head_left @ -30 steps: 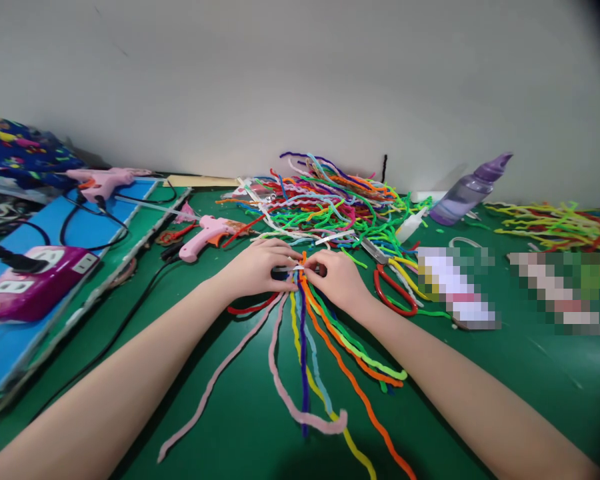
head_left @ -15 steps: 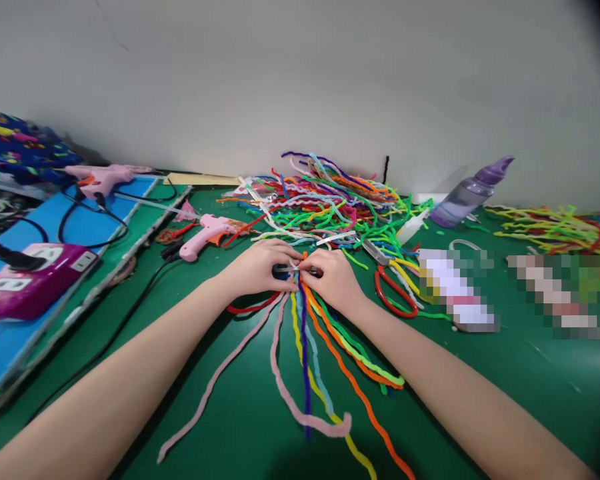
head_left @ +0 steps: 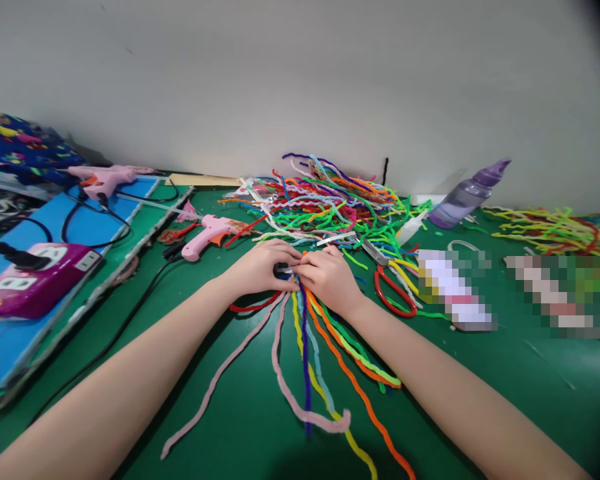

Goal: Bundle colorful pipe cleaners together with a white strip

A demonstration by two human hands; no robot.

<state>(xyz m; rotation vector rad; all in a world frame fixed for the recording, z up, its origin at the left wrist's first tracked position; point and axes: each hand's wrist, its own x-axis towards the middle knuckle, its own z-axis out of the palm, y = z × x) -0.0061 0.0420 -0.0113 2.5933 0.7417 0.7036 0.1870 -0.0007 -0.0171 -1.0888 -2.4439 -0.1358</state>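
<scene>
My left hand (head_left: pixel 263 270) and my right hand (head_left: pixel 327 277) meet at the middle of the table, both with fingers closed on the gathered upper ends of several fuzzy pipe cleaners (head_left: pixel 306 347). Pink, yellow, purple, light blue, orange and green stems fan out from under my fingers toward me. A red pipe cleaner (head_left: pixel 253 307) curves out beneath my left hand. Something small and whitish shows between the fingertips; most of it is hidden. Just right of my right hand lie scissors with red handles (head_left: pixel 395 293).
Behind my hands a heap of coloured pipe cleaners (head_left: pixel 325 200) lies against the wall. To the left are a pink glue gun (head_left: pixel 213 235), another pink glue gun (head_left: pixel 103 179) and a purple power strip (head_left: pixel 40 283). A purple bottle (head_left: pixel 465 199) leans at the right.
My right hand's fingers have curled further over the bundle, and the dark gap by its thumb is covered. My left hand stays in nearly the same place.
</scene>
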